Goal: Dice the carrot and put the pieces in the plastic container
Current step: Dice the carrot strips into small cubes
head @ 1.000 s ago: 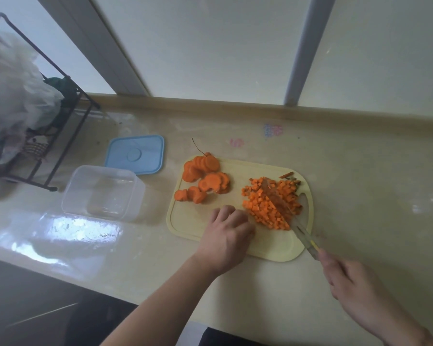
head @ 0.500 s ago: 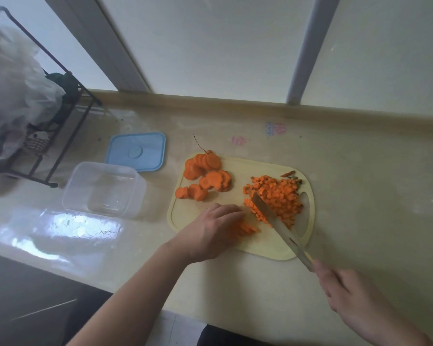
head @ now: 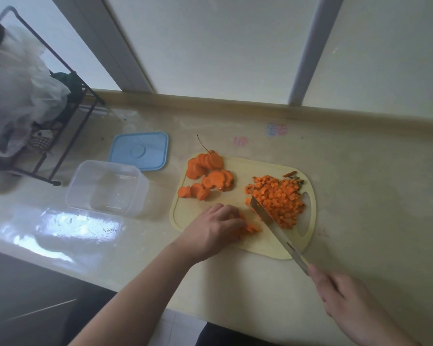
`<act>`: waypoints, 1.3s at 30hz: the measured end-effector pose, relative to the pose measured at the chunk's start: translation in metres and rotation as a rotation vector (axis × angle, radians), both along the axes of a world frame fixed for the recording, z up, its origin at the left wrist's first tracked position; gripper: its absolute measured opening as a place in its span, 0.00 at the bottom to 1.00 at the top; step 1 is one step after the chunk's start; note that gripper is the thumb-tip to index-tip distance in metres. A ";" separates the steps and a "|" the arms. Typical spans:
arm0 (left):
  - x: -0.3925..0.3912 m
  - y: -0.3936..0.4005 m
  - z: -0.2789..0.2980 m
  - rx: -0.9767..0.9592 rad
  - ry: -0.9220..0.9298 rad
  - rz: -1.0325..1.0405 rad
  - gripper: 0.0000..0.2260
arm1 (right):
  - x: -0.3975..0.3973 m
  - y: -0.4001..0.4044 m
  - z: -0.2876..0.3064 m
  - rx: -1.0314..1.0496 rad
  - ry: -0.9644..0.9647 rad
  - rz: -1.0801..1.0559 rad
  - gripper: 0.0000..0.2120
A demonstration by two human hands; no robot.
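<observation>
while a heap of diced carrot (head: 276, 199) lies at the right of the yellow cutting board (head: 263, 248), the left hand (head: 216, 231) curls over a few carrot strips (head: 251, 228) at the near edge, pinning them down. the right hand (head: 340, 294) grips the handle of a knife (head: 276, 232), its blade slanted between strips and heap. dicing looks about half done: thick carrot slices (head: 206, 177) wait uncut at the board's far left. next, probably, crosswise cuts through the strips, fingertips tucked back. the plastic container (head: 106, 187) stands empty on the worktop (head: 360, 183), beside its blue lid (head: 140, 151).
</observation>
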State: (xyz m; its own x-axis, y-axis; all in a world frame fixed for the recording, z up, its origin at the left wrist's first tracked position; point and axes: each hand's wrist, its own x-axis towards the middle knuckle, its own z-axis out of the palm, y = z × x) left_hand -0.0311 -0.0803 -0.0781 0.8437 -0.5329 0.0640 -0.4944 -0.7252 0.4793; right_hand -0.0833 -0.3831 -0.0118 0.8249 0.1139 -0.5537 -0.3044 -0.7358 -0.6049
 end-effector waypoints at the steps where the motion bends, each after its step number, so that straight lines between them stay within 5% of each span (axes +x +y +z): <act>1: -0.001 -0.001 0.000 -0.003 -0.004 0.006 0.17 | -0.001 0.000 -0.001 0.003 -0.006 -0.008 0.35; 8: -0.010 -0.014 -0.001 -0.061 -0.045 0.087 0.15 | -0.007 0.006 -0.004 0.013 -0.012 -0.026 0.45; 15: -0.022 -0.024 -0.003 -0.102 -0.025 0.225 0.17 | -0.004 0.019 -0.004 0.012 -0.066 0.005 0.29; 31: -0.034 -0.044 -0.002 -0.208 0.028 0.477 0.18 | -0.001 0.029 -0.012 0.005 -0.155 0.068 0.34; 39: -0.033 -0.050 0.002 -0.052 0.017 0.497 0.21 | 0.005 0.032 -0.010 0.045 -0.158 0.060 0.36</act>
State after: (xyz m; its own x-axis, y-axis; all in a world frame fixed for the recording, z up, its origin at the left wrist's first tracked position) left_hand -0.0639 -0.1300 -0.0762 0.9960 -0.0627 0.0641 -0.0871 -0.8459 0.5262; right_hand -0.0780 -0.3513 -0.0221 0.8923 0.1875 -0.4107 -0.1592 -0.7206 -0.6748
